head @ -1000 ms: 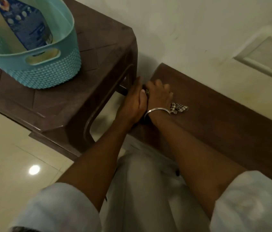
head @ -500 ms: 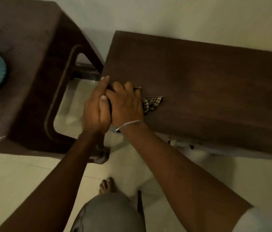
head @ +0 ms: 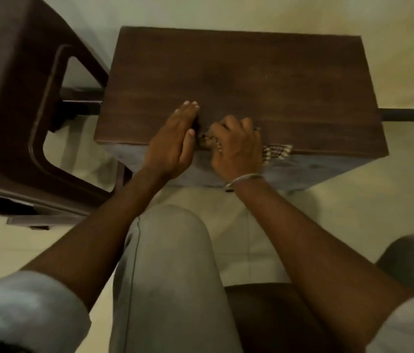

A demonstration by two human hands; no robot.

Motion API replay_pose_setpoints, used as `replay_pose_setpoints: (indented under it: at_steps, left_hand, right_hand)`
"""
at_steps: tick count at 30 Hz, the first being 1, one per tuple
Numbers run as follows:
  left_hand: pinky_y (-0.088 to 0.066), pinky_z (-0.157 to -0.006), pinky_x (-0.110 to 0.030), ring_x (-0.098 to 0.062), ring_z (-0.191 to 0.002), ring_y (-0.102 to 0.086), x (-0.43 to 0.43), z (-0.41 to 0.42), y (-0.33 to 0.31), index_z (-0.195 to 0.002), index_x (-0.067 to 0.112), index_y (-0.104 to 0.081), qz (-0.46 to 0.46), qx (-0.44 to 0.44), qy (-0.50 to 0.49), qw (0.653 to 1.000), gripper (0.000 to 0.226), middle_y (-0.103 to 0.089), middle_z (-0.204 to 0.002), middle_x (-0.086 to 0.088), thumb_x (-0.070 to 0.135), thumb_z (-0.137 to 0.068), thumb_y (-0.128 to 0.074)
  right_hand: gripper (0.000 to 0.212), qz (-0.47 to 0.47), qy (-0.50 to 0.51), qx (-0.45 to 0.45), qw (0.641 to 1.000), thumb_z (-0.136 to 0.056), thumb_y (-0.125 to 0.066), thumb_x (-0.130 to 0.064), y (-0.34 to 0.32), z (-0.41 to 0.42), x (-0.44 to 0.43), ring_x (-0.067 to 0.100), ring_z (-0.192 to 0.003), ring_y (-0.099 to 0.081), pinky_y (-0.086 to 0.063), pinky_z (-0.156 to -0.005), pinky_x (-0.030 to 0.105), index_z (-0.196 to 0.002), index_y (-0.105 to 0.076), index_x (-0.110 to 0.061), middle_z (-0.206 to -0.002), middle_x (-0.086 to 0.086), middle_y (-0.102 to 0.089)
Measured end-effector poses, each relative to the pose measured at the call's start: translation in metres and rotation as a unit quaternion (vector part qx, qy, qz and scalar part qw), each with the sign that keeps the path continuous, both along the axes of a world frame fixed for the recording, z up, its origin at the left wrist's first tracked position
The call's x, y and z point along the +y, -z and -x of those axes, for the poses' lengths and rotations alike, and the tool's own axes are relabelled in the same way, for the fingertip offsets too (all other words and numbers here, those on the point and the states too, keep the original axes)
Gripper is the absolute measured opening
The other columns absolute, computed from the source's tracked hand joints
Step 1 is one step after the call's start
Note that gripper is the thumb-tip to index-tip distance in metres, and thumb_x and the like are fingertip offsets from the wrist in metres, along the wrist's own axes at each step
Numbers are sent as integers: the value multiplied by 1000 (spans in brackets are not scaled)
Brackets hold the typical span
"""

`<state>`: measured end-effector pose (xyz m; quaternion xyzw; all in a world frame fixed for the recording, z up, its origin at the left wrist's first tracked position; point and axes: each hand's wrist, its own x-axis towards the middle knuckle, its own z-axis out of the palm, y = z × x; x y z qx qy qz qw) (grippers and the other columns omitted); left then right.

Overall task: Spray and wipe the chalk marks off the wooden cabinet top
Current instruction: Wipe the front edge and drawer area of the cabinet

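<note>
Wiping at the cabinet top's [head: 239, 80] front edge — right hand [head: 236, 151] clamped on the checked cloth [head: 277, 152], left hand [head: 175, 141] flat and empty beside it; press evenly, stroke with the grain.

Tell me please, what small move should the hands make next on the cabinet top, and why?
Probably the right hand should push the cloth away from the near edge, over the cabinet top. The cloth is bunched under that hand at the near edge, with a corner hanging past it, so most of the top lies beyond it. The left hand is flat beside it, holding nothing. I cannot make out chalk marks.
</note>
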<state>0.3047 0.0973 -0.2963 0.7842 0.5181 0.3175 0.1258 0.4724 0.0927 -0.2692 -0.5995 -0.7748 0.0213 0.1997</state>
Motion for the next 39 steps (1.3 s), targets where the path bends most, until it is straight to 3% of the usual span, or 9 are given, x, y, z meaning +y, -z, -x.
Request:
replay_pose_setpoints:
  at_steps: [3,7,9,12,16,19,23,30,39]
  left_hand:
    - [-24,-122,-50,-32,-151,-27,-1,-3,3,-151,-5,-34,-49,101,55,992,54,-34,-158,-21,24,-105,-30]
    - [-14,-124,-53,-33,-153,-20,-4,-13,20,-154,-2,-28,-131,246,92,956,59,-26,-162,-19,31,-106,-21]
    - [-7,-125,-52,-33,-153,-18,-8,-18,33,-155,0,-28,-162,264,58,949,60,-25,-163,-19,32,-105,-21]
    - [0,-124,-50,-29,-153,-13,-13,-27,49,-155,2,-29,-193,252,19,948,60,-23,-162,-19,32,-104,-25]
    - [-6,-123,-53,-30,-153,-15,-9,-32,62,-156,4,-29,-220,256,-6,941,62,-24,-163,-17,32,-101,-34]
    - [-13,-122,-52,-30,-152,-21,-8,-32,72,-156,5,-29,-233,262,-18,936,63,-29,-161,-16,32,-99,-38]
    - [-14,-121,-50,-28,-151,-23,-5,-32,78,-156,6,-29,-254,262,-27,931,64,-31,-160,-13,34,-99,-38]
    - [-13,-121,-48,-28,-149,-25,-4,-36,83,-155,8,-28,-263,238,-42,934,64,-30,-158,-11,35,-98,-39]
    - [-15,-120,-48,-27,-149,-24,-7,-33,80,-155,8,-27,-230,248,-36,940,65,-28,-159,-10,36,-98,-39]
  right_hand:
    - [8,-37,42,7,998,-85,-61,-25,13,-38,-22,28,-89,-49,-38,-73,41,-92,-63,-28,-101,-1,-58]
    - [12,-49,48,105,992,-90,-59,-27,23,-44,-39,26,-92,-48,-40,-78,42,-100,-67,-24,-105,1,-59]
    - [16,-45,65,185,980,-92,-62,-27,32,-40,-49,24,-94,-49,-41,-81,36,-105,-66,-19,-106,2,-59]
    - [25,-36,175,313,933,-89,-68,-24,57,-42,-66,21,-97,-52,-42,-86,36,-109,-61,-11,-106,6,-59]
    - [27,-20,238,408,881,-87,-70,-19,81,-42,-65,17,-97,-54,-47,-87,37,-105,-57,-5,-105,8,-57]
    - [27,-21,237,408,881,-86,-71,-18,91,-39,-55,20,-94,-55,-47,-83,33,-102,-55,-3,-102,10,-56]
    - [30,-17,231,391,891,-85,-72,-18,105,-37,-46,24,-93,-54,-39,-82,17,-101,-54,1,-102,15,-55]
    - [23,-7,224,346,911,-87,-66,-10,121,-34,-42,29,-90,-50,-37,-79,27,-101,-53,2,-101,18,-54]
    - [30,45,228,256,938,-84,-63,-8,134,-34,-45,32,-98,-49,-24,-79,13,-111,-53,1,-109,21,-52]
